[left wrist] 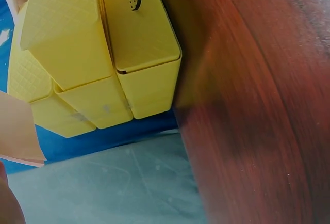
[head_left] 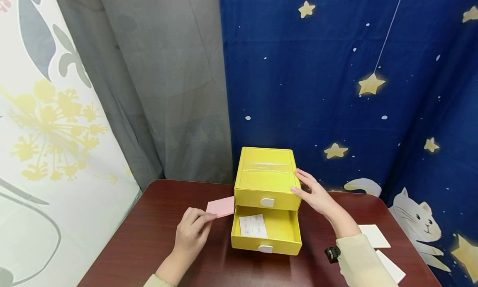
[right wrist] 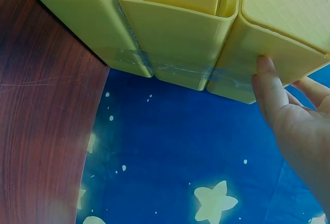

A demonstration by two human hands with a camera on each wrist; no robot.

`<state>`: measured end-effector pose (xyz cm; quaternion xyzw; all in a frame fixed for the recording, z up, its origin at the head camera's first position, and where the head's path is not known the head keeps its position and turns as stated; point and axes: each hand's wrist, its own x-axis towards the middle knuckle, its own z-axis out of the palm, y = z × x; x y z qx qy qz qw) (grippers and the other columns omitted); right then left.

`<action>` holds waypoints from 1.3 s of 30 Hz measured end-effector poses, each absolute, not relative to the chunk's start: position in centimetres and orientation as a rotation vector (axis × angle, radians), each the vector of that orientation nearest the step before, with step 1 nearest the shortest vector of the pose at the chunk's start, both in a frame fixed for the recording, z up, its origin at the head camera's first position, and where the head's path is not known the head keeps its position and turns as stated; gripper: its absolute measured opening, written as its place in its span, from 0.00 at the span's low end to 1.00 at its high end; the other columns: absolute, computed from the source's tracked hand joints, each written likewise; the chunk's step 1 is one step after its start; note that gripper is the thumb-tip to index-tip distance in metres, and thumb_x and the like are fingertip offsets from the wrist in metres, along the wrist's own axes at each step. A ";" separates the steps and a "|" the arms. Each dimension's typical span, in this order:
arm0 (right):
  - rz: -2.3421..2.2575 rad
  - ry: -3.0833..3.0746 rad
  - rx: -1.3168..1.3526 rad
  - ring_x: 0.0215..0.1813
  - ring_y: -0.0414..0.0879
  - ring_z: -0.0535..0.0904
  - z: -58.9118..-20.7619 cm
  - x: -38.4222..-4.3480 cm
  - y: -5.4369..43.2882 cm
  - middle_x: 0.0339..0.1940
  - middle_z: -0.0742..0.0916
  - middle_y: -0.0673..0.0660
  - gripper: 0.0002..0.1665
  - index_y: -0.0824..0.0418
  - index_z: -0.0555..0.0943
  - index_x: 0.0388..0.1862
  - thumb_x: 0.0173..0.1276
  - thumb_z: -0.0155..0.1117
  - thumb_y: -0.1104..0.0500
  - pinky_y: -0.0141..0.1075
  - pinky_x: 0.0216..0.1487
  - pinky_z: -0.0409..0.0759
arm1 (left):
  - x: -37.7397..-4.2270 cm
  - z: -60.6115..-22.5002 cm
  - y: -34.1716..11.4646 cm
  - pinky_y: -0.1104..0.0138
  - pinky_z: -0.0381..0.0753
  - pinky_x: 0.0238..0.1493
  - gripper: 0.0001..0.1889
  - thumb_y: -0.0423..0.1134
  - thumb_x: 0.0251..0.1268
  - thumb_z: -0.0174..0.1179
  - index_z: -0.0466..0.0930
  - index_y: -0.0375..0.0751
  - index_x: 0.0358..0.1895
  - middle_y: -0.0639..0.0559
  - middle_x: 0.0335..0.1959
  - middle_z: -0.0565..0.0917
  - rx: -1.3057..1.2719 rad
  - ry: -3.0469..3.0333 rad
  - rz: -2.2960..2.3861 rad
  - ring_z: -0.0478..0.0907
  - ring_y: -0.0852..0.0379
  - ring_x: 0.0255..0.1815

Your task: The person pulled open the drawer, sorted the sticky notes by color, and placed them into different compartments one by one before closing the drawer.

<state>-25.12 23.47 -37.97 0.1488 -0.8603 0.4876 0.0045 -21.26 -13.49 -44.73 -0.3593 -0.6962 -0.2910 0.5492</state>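
Note:
A yellow drawer unit (head_left: 267, 171) stands on the table with one drawer (head_left: 281, 244) below the top one pulled out. In that drawer lies a white slip of paper (head_left: 253, 225) with faint marks. Left of the unit, my left hand (head_left: 191, 232) pinches a thin stack of pink paper (head_left: 220, 206) by its near corner, close to the unit's side. My right hand (head_left: 315, 196) rests its fingers against the unit's upper right side. In the right wrist view the fingertips (right wrist: 265, 65) touch the uppermost box's side wall.
Two white cards, a farther one (head_left: 374, 236) and a nearer one (head_left: 390, 266), lie at the right of the dark red wooden table (head_left: 149, 237). Behind the table hang a grey curtain (head_left: 179, 113) and a blue one (head_left: 276, 92) with stars.

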 end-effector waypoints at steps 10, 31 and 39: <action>1.490 -2.700 0.468 0.70 0.62 0.59 -38.1 -25.2 23.3 0.77 0.53 0.62 0.41 0.63 0.54 0.75 0.70 0.58 0.50 0.62 0.65 0.61 | -20.6 -45.1 -12.8 0.72 0.72 0.30 0.10 0.35 0.68 0.53 0.85 0.43 0.32 0.52 0.30 0.79 -0.912 -1.674 -0.692 0.73 0.56 0.30; 1.517 -2.688 0.453 0.71 0.62 0.60 -38.2 -25.1 23.4 0.77 0.54 0.61 0.42 0.62 0.55 0.75 0.69 0.58 0.48 0.60 0.67 0.60 | -20.6 -45.6 -10.0 0.72 0.76 0.34 0.11 0.35 0.68 0.54 0.86 0.45 0.32 0.52 0.32 0.80 -1.016 -1.692 -0.692 0.75 0.57 0.34; 1.546 -2.690 0.447 0.71 0.61 0.60 -38.3 -25.2 23.4 0.77 0.53 0.59 0.43 0.61 0.54 0.75 0.69 0.58 0.47 0.59 0.66 0.62 | -21.1 -45.4 -9.2 0.73 0.77 0.35 0.12 0.35 0.70 0.51 0.86 0.46 0.34 0.52 0.34 0.81 -1.050 -1.711 -0.682 0.75 0.56 0.36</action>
